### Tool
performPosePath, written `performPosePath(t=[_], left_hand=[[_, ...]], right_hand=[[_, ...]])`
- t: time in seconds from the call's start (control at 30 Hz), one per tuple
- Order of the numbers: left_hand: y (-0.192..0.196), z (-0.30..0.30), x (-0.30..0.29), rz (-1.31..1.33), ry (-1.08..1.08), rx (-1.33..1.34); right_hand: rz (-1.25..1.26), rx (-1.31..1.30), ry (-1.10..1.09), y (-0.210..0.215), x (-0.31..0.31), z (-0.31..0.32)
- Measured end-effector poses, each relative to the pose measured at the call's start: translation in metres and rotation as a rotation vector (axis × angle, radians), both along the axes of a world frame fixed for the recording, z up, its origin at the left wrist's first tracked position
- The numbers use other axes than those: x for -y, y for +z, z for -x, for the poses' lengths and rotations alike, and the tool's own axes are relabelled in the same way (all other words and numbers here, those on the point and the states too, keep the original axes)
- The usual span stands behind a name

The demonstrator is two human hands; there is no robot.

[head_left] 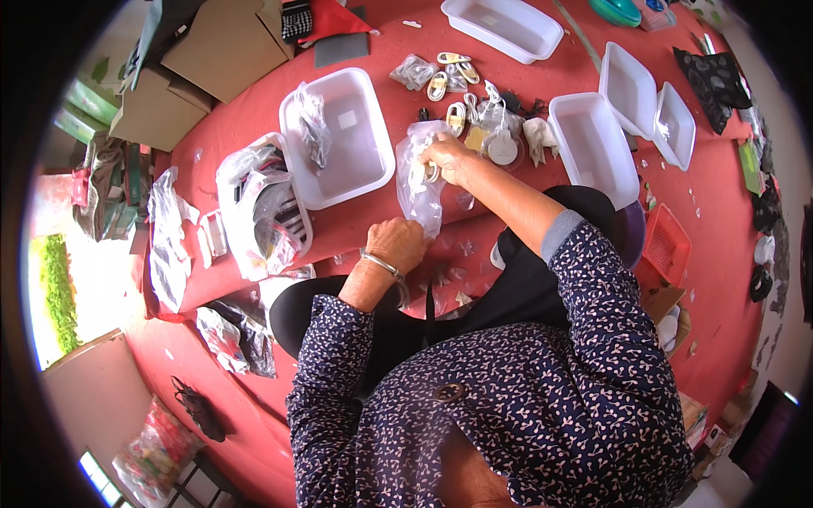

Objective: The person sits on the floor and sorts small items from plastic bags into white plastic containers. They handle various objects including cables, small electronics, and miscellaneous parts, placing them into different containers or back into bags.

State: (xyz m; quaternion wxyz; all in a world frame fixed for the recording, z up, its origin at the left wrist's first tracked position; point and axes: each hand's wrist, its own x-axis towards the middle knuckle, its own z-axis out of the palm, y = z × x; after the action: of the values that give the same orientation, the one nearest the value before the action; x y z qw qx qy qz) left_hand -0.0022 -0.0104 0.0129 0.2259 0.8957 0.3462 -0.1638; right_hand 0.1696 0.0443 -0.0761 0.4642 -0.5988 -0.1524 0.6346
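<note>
Head view: a clear plastic bag [418,209] is held above the near part of a red cloth [542,78], between the two hands. Its lower edge is pinched by the closed fingers of the left hand [396,243]; at its upper part a coiled pale cable [430,173] is gripped in the curled fingers of the right hand [447,157], though whether it is inside the bag cannot be told. On the left, room is bounded by the rim of a white tub [354,165], near the bag; on the right, a strip of cloth is left before another white tub [594,146]. The near side is closed off by the black trousers [542,286]. Beyond the right hand, the way is crowded by a round white disc [502,151] and bundled cables [437,85]. Farther left, a tub [306,222] is filled with bagged items [269,199]; at right, a red basket [667,245] is seen.
</note>
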Motion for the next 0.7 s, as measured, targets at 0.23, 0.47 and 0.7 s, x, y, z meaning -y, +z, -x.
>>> performPosePath(t=[0.23, 0.47, 0.7], left_hand=[[0.005, 0.006, 0.001, -0.078, 0.024, -0.006], [-0.002, 0.01, 0.003, -0.169, 0.059, 0.242], [-0.001, 0.013, 0.004, -0.213, -0.001, 0.187]], right_hand=[[0.039, 0.209, 0.21, 0.023, 0.004, -0.006], [-0.369, 0.289, 0.177, 0.081, -0.009, 0.0], [-0.503, 0.603, 0.389, 0.049, -0.028, -0.026]])
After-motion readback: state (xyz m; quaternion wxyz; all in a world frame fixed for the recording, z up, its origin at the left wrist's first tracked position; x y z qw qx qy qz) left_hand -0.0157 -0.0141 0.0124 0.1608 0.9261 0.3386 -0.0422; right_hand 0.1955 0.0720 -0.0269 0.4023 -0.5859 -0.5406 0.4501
